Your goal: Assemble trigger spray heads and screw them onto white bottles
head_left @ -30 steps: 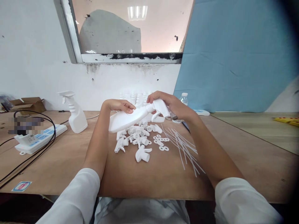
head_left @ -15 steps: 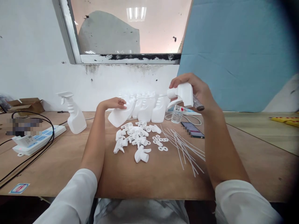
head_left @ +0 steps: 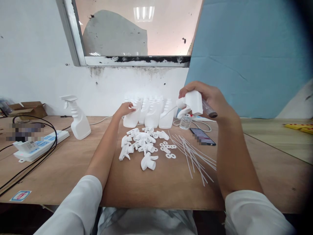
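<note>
My left hand grips the neck of a white plastic bottle that stands upright at the left end of a row of white bottles by the wall. My right hand is raised above the table, closed on a white trigger sprayer head with its thin dip tube pointing left; a dark pen-like object sticks out of the same hand. Below lie a pile of loose trigger heads, small white rings and several thin white tubes.
A finished spray bottle stands at the left. A power strip with black cables and a cardboard box sit further left. A phone and a small clear water bottle lie right of the row. The wooden table ends near my body.
My right hand pulled the trigger head out of the bottle and lifted it to the right. My left hand carried the bottle back and stood it upright in the row.
</note>
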Available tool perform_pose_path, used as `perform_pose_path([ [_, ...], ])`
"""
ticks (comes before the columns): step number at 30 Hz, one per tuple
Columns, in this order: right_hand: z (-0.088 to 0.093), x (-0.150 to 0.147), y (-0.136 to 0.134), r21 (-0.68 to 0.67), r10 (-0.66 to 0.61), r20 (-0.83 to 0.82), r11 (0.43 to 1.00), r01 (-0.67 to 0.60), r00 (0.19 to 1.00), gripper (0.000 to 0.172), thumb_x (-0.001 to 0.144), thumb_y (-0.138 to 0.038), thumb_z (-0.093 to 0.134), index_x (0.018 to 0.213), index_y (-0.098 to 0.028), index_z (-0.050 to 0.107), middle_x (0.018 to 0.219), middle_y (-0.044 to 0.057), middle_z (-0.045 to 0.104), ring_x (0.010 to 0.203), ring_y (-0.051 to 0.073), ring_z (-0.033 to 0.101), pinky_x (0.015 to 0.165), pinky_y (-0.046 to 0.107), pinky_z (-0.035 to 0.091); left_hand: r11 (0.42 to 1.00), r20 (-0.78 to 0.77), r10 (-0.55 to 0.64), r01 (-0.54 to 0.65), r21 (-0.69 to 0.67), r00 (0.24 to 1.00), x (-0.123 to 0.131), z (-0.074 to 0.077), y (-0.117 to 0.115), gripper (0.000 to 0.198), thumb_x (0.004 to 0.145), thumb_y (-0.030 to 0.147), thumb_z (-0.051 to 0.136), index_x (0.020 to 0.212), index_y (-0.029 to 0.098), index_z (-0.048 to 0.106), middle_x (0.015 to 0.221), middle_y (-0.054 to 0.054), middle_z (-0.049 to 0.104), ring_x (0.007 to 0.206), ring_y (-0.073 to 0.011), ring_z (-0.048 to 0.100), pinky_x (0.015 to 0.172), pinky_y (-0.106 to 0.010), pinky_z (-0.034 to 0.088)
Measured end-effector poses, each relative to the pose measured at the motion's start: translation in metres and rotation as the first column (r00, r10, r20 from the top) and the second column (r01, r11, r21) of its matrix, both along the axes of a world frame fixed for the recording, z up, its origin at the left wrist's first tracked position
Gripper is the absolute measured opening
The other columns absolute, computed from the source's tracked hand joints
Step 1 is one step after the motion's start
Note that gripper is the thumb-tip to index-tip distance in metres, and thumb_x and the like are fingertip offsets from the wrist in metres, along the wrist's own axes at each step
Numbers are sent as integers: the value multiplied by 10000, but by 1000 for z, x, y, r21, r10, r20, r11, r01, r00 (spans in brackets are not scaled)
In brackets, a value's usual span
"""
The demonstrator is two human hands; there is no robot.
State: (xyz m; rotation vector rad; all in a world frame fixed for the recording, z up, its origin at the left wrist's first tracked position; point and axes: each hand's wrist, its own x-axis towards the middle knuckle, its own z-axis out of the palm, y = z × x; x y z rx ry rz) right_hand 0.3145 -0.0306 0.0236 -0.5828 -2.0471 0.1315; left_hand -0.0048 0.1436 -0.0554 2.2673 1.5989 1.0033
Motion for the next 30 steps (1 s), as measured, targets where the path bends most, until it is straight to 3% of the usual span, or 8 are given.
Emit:
perform_pose_path([
  [3,0,2,1,89,10,146,996,-23,989,298,659,-223,767,917,-229,619,934,33,604,738,165,524,625,298,352,999,22,6,-4,-53,1000,5,-9,6,307,801,319,684,1048,155,605,1167,-110,633,1008,-231,604,812,-286,492],
  [8,0,1,0,71,29,147,997,-40,989,314,654,-235,765,923,-241,604,907,26,589,680,154,495,582,294,330,989,63,23,-14,-144,998,19,-24,12,361,857,343,633,1153,151,552,1152,-114,628,842,-189,627,601,-246,498],
  [14,-1,0,-3,-1,-9,156,1000,9,988,293,661,-281,753,914,-236,610,889,21,567,618,131,459,540,278,303,987,60,109,-101,-128,992,35,-37,21,385,881,376,605,1191,162,529,1105,-107,645,814,-191,641,660,-268,495],
  [18,-1,0,-3,-30,-13,203,999,19,979,308,683,-264,716,961,-210,597,886,23,542,633,124,458,540,273,296,983,58,148,-140,-120,987,38,-37,20,362,872,350,619,1169,156,547,1068,-104,664,842,-212,657,729,-300,506],
  [21,-2,-2,-2,-29,-24,192,999,30,981,332,682,-269,740,976,-225,594,907,30,551,675,148,481,557,279,316,986,74,159,-154,-65,985,35,-28,13,382,862,354,642,1156,124,559,1049,-134,669,937,-254,655,819,-338,498],
  [25,-5,-8,0,-56,-75,161,995,85,984,314,719,-248,728,998,-256,584,890,34,568,673,170,487,562,297,355,980,124,161,-173,94,979,31,1,-8,354,899,336,590,1179,121,559,1152,-147,642,1082,-241,608,936,-333,452],
  [27,-6,-14,2,-58,-113,157,991,123,981,309,725,-239,721,1002,-256,585,900,38,575,672,172,487,563,301,371,974,176,77,-112,198,981,36,20,-26,271,908,327,568,1099,137,601,1092,-116,669,1004,-206,630,906,-311,464],
  [30,-10,-24,5,-34,-172,146,983,179,974,289,727,-215,695,997,-232,594,934,46,584,674,163,493,569,294,382,956,288,-172,88,280,942,53,45,-65,259,920,385,534,980,150,624,961,-87,697,814,-150,647,758,-260,497],
])
